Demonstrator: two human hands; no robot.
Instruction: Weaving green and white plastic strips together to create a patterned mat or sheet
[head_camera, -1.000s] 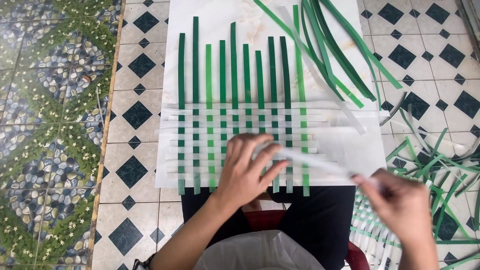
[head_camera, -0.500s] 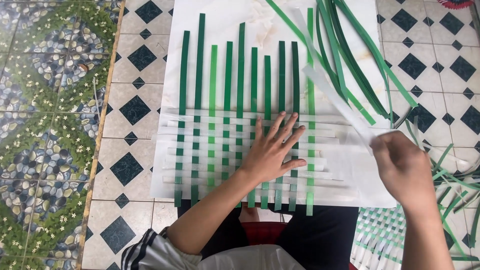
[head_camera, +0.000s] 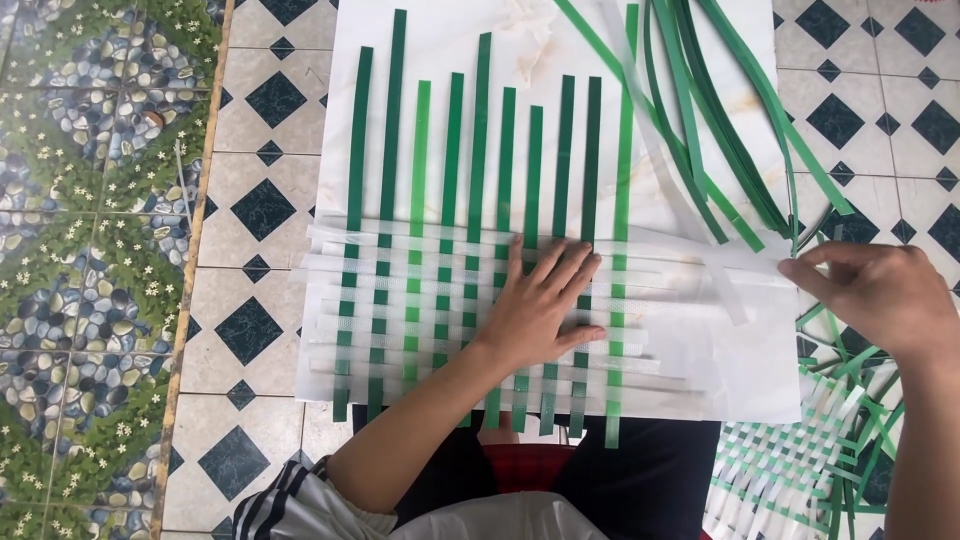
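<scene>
A woven mat (head_camera: 450, 300) of upright green strips and crosswise clear white strips lies on a white board (head_camera: 440, 60). My left hand (head_camera: 540, 300) rests flat on the weave near its right side, fingers spread, pressing it down. My right hand (head_camera: 880, 295) is off the board's right edge, pinching the end of a clear white strip (head_camera: 700, 262) that runs left along the top of the woven rows.
Loose long green strips (head_camera: 720, 130) fan over the board's upper right corner. A finished green and white woven piece (head_camera: 790, 470) lies on the floor at lower right. Patterned tile floor (head_camera: 260, 210) lies to the left, with a pebble-print strip (head_camera: 90, 250) beyond.
My left hand moved up the weave and flattened on it. My right hand rose from the lower right and pulled the clear strip out to the right, level with the top woven rows.
</scene>
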